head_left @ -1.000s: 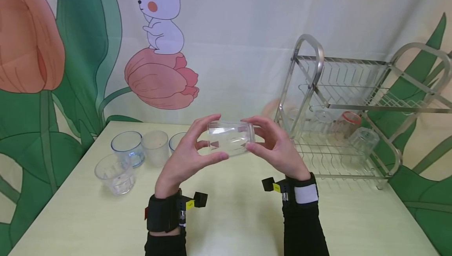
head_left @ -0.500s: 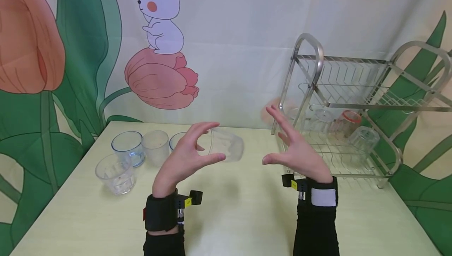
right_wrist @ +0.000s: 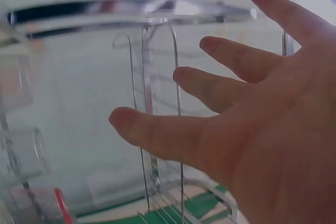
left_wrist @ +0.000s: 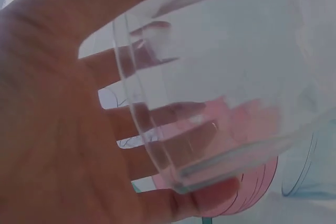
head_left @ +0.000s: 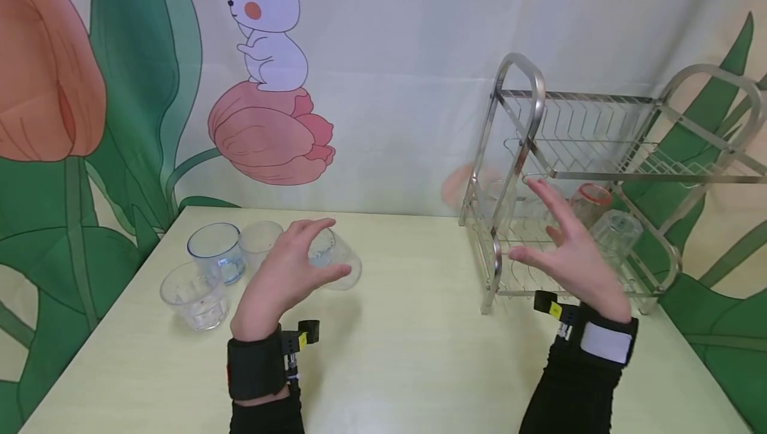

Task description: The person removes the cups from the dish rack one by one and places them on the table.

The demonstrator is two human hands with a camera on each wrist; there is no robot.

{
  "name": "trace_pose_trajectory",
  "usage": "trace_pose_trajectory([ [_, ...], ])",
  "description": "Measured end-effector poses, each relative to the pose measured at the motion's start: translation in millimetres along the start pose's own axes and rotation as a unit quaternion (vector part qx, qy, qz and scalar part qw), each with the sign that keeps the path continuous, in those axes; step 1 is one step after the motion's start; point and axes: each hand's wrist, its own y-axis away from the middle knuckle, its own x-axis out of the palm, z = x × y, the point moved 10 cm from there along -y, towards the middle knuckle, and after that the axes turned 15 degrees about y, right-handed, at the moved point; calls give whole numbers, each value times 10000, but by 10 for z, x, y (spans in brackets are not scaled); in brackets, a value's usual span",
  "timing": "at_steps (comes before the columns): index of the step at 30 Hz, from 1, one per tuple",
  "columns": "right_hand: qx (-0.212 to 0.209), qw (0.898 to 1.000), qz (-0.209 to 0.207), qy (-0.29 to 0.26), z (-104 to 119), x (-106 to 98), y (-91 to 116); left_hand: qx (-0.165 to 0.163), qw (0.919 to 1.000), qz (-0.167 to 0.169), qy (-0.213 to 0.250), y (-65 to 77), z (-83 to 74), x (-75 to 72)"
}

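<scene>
My left hand [head_left: 287, 267] grips a clear drinking glass [head_left: 349, 266], which lies tilted over the left-middle of the table. In the left wrist view the thumb passes above this glass [left_wrist: 226, 72] and the fingers show through its wall. A blue-rimmed glass [left_wrist: 310, 163] stands beyond it, mostly hidden behind the hand in the head view. My right hand [head_left: 575, 254] holds nothing; its fingers are spread in front of the metal dish rack [head_left: 653, 178]. The right wrist view shows the fingers [right_wrist: 157, 129] apart, with rack wires behind them.
On the left of the table [head_left: 407, 367] stand a blue-rimmed tumbler [head_left: 230, 267], a clear tumbler [head_left: 206, 311] and a frosted glass [head_left: 254, 241]. The rack's lower shelf holds several glasses, among them a red-rimmed one [head_left: 593, 196] and a clear one [head_left: 617, 231].
Both hands held the glass at first. The right hand let go and moved right to the rack. The left hand, still gripping the glass, moved left towards the other glasses.
</scene>
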Motion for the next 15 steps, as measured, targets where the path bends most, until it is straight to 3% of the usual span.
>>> trace_pose_trajectory([
  [4, 173, 9993, -51, 320, -134, -144, 83, -214, 9997, -29, -113, 57, 88, -84],
  [15, 453, 9924, -12, 1141, -385, -394, 210, -287, 9992, -55, -263, 39, 250, -232],
])
